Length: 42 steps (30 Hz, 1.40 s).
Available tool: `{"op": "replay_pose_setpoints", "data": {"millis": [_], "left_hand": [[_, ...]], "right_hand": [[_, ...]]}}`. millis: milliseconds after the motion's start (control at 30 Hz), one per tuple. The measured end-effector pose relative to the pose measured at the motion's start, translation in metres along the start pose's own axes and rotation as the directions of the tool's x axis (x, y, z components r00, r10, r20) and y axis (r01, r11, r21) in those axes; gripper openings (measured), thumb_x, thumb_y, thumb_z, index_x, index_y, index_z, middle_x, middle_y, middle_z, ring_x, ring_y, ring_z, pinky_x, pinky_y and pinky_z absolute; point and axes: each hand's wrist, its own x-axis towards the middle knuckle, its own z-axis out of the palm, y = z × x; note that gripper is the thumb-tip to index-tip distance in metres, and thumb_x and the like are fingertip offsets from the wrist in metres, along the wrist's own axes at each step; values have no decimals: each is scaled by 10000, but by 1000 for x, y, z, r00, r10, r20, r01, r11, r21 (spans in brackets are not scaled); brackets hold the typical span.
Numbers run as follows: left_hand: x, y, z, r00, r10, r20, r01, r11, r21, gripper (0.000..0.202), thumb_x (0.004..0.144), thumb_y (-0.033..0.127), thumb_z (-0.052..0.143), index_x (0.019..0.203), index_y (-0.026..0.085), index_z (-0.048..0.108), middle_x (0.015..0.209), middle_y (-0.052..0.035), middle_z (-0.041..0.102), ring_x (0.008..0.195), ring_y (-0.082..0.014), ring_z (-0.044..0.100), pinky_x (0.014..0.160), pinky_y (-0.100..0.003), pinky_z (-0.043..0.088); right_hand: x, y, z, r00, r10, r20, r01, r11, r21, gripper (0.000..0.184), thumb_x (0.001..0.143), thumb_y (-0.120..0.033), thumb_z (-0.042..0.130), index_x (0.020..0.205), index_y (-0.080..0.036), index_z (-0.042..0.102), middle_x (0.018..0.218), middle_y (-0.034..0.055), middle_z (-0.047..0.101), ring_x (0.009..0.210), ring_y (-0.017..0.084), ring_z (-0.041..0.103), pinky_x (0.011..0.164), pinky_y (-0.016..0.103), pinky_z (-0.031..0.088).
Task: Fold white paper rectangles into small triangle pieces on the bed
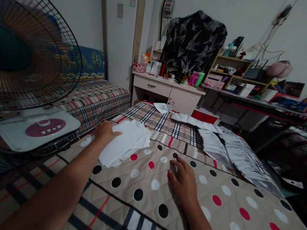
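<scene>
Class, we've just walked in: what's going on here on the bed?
A person reaches both bare arms over a quilted bedspread. Their left hand lies on a loose stack of white sheets; whether it pinches one is unclear. The right hand rests flat and open on the spread. Beyond it, long overlapping rows of folded white papers are laid out.

I see a bed (213,217) with a quilt on top. The quilt has black, red and white dots and a checked edge. 1 loose pile of white papers (125,143) lies on it, with the left hand (106,131) resting on the pile. The right hand (184,183) lies flat on the dots. A long row of white papers (232,151) runs along the far side, and 1 folded sheet (162,107) lies at the far end.
</scene>
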Motion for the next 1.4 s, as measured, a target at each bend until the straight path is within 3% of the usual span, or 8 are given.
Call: {"op": "replay_pose_setpoints", "data": {"millis": [333, 567, 733, 1033, 1100, 1167, 1267, 1400], "left_hand": [[-2, 2, 7, 999, 15, -28, -16, 1000, -12, 515, 810, 546, 588, 1207, 228, 668, 1228, -135, 629, 1176, -375, 495, 955, -508, 388], [-4, 0, 16, 989, 43, -139, -56, 994, -94, 402, 846, 475, 582, 1154, 238, 686, 1207, -106, 620, 1153, -309, 520, 994, -431, 384], [-8, 13, 13, 965, 174, -198, -207, 965, -158, 254, 835, 382, 621, 1019, 242, 725, 1175, -68, 636, 1145, -264, 533, 1020, -375, 388], [-20, 42, 9, 926, 351, -138, -377, 874, -307, 313, 840, 403, 621, 1033, 176, 715, 1019, -80, 689, 1019, -228, 606, 966, -327, 447], [-28, 48, 4, 894, 440, -83, -443, 843, -304, 438, 820, 502, 626, 1111, 183, 695, 1152, -93, 656, 1114, -240, 575, 1022, -333, 416], [-38, 56, -3, 831, 555, 48, -525, 809, -264, 680, 745, 665, 622, 1258, 218, 624, 1335, -110, 563, 1225, -284, 515, 1069, -386, 380], [-53, 73, -13, 761, 608, 226, -580, 794, -183, 974, 607, 764, 659, 1386, 202, 504, 1438, -167, 462, 1298, -366, 441, 1067, -464, 370], [-65, 90, -22, 776, 594, 211, -575, 804, -150, 742, 664, 604, 698, 1275, 197, 596, 1307, -155, 558, 1187, -346, 521, 956, -441, 449]], "right_hand": [[1, 4, 3, 1000, -17, 2, 17, 1000, -4, 336, 864, -287, 541, 1162, -190, 662, 1338, 111, 567, 1224, 277, 507, 1043, 464, 391], [1, 3, 1, 1000, -25, 9, 25, 1000, -6, 327, 869, -288, 536, 1148, -175, 667, 1339, 118, 567, 1224, 287, 505, 1044, 465, 387], [1, 3, 1, 1000, -29, 5, 29, 1000, -4, 329, 874, -298, 532, 1152, -180, 662, 1342, 112, 563, 1222, 281, 507, 1036, 457, 393], [1, 3, 1, 999, -39, 13, 39, 999, -13, 334, 867, -285, 547, 1160, -175, 663, 1341, 121, 559, 1230, 280, 501, 1043, 465, 386], [1, 3, 1, 998, -57, 17, 57, 998, -18, 342, 861, -292, 556, 1166, -175, 660, 1339, 123, 562, 1234, 285, 498, 1042, 473, 385], [1, 4, 1, 998, -66, 21, 67, 998, -21, 347, 857, -295, 564, 1168, -174, 659, 1340, 127, 563, 1233, 294, 499, 1038, 480, 387], [1, 4, 1, 998, -65, 20, 65, 998, -18, 344, 861, -302, 564, 1166, -177, 662, 1341, 131, 563, 1229, 299, 504, 1032, 484, 392], [0, 4, 1, 998, -62, 12, 62, 998, -9, 340, 863, -306, 563, 1159, -175, 666, 1327, 136, 569, 1218, 299, 513, 1028, 483, 395]]}}
